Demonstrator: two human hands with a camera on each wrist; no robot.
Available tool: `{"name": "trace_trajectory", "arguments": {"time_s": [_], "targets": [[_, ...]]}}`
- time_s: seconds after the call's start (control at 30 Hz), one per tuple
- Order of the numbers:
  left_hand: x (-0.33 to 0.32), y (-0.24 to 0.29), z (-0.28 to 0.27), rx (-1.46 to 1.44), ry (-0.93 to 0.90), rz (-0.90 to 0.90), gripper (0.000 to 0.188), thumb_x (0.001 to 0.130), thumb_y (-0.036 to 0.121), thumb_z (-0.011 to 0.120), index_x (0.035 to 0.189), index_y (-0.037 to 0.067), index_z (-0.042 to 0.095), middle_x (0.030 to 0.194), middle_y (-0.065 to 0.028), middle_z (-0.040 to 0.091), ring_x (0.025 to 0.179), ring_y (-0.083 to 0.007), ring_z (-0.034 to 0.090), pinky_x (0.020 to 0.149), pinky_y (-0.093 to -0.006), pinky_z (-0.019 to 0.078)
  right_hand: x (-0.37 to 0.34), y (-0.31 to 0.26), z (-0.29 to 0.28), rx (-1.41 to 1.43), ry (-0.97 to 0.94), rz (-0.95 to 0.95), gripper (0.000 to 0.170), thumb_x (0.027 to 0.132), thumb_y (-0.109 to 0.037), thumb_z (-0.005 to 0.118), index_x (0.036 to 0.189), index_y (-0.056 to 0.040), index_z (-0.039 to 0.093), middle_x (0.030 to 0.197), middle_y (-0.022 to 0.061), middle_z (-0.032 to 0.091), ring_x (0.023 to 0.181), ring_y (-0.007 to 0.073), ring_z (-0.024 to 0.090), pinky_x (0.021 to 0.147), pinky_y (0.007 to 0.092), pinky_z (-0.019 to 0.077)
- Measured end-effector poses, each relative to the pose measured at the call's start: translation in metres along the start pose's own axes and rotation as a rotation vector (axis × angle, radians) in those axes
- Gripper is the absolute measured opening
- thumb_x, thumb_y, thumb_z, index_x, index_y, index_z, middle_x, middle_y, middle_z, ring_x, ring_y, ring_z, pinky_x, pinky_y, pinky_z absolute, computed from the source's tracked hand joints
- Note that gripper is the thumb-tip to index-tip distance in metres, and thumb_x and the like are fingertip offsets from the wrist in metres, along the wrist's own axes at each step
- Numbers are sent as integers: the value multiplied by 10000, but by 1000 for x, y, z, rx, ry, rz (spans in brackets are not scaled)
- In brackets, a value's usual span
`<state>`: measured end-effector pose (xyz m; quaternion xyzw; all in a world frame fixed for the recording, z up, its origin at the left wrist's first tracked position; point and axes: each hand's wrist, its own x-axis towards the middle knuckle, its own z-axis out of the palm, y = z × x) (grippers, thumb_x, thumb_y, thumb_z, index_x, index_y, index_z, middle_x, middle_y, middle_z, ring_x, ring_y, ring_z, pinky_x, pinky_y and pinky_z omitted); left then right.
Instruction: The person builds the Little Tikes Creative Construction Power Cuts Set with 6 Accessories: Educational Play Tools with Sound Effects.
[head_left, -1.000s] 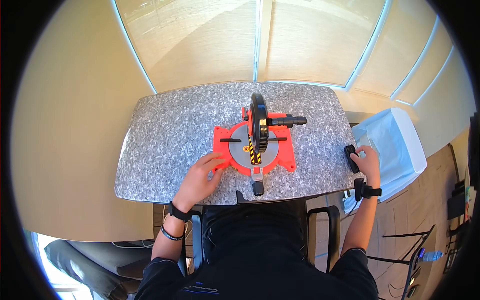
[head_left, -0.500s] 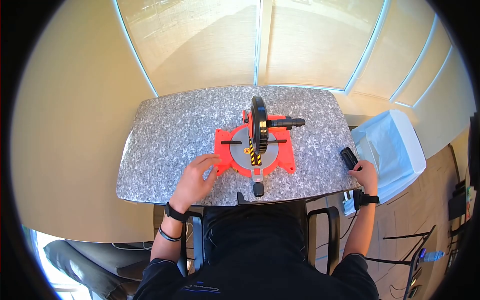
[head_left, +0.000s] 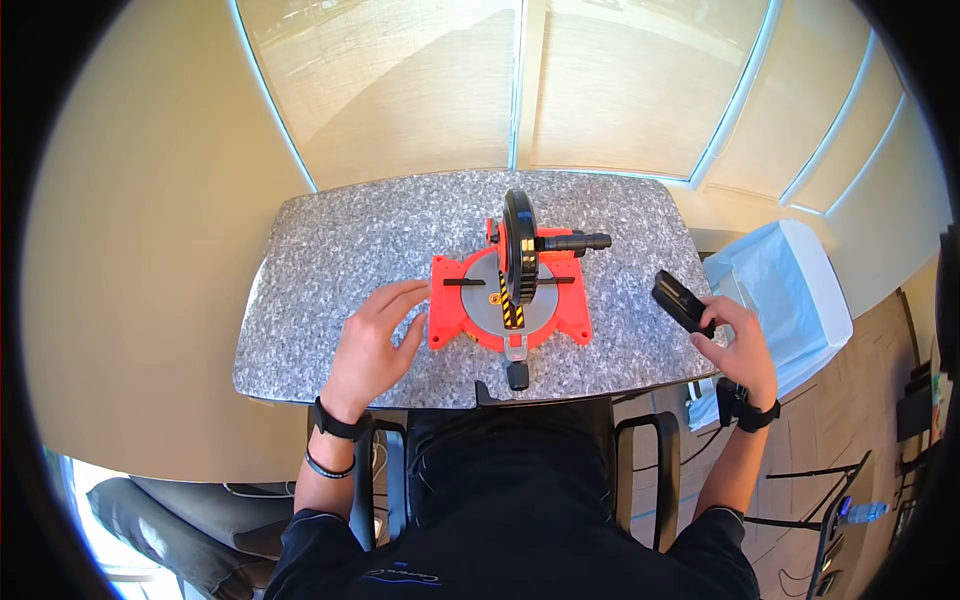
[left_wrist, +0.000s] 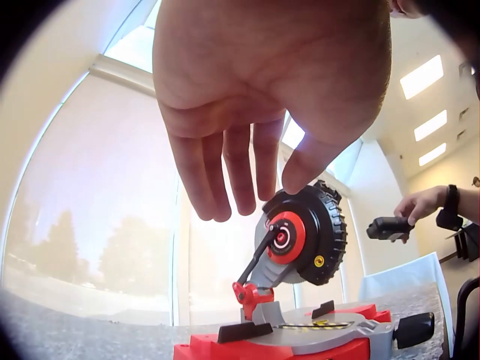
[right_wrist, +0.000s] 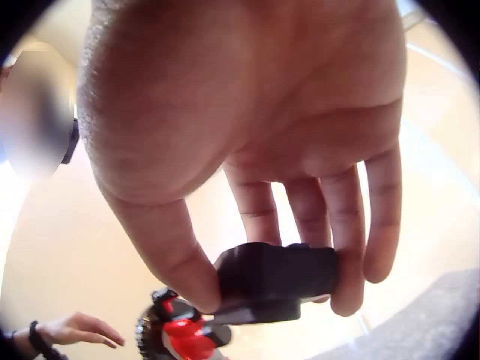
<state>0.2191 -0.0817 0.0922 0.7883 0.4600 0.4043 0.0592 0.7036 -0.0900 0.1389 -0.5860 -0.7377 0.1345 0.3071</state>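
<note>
A red, grey and black toy miter saw (head_left: 519, 250) stands mid-table, its black disc upright over a round grey bed with a yellow-and-black striped strip. Beside the left edge of its red base, my left hand (head_left: 366, 345) hovers with relaxed fingers and holds nothing. Over the table's right edge, my right hand (head_left: 742, 350) pinches a chunky, oblong black piece (head_left: 676, 299) between thumb and fingers. The right wrist view shows the thumb on one end of this black piece (right_wrist: 274, 281) and fingertips at the other. From the left wrist view it appears raised above the table.
The speckled grey table (head_left: 330, 260) has a black bracket (head_left: 482, 394) at its front edge. A white bin with a bluish liner (head_left: 790, 285) stands off the right side. Chair armrests (head_left: 648, 428) flank the person. Shaded windows (head_left: 640, 80) lie behind the table.
My right hand has lifted the black piece from the table's right edge and brought it leftward, tilting it. My left hand has drawn back slightly left from the saw's base.
</note>
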Motion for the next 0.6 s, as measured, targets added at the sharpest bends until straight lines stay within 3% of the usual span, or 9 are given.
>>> {"name": "trace_trajectory", "arguments": {"time_s": [0.07, 0.27, 0.43, 0.6], "targets": [[6, 10, -7, 7, 5, -3, 323, 921, -14, 716, 1243, 13, 726, 1280, -167, 722, 1187, -376, 691, 1015, -433, 563, 3, -28, -5, 11, -73, -159, 256, 772, -36, 834, 914, -2, 624, 1213, 212, 728, 937, 342, 715, 892, 384, 558], [26, 48, -26, 31, 72, 146, 385, 864, 46, 809, 1240, 23, 730, 1291, -152, 726, 1152, -360, 715, 955, -429, 605, 17, -90, -11, 23, -109, -370, 250, 760, -29, 829, 898, -31, 620, 1252, 184, 732, 1043, 388, 721, 928, 399, 554], [42, 77, -39, -2, 21, 291, 523, 795, 87, 891, 1284, 23, 716, 1336, -158, 717, 1165, -366, 715, 960, -432, 602, 36, -125, -11, 67, -149, -541, 243, 753, -32, 831, 876, -42, 621, 1299, 178, 725, 1007, 353, 717, 874, 395, 562], [52, 94, -46, -25, 24, 359, 523, 761, 79, 901, 1253, 23, 731, 1315, -152, 725, 1140, -358, 726, 929, -422, 616, 55, -153, -4, 127, -151, -697, 234, 754, -38, 837, 866, -47, 632, 1319, 183, 724, 946, 319, 711, 801, 380, 568]]}}
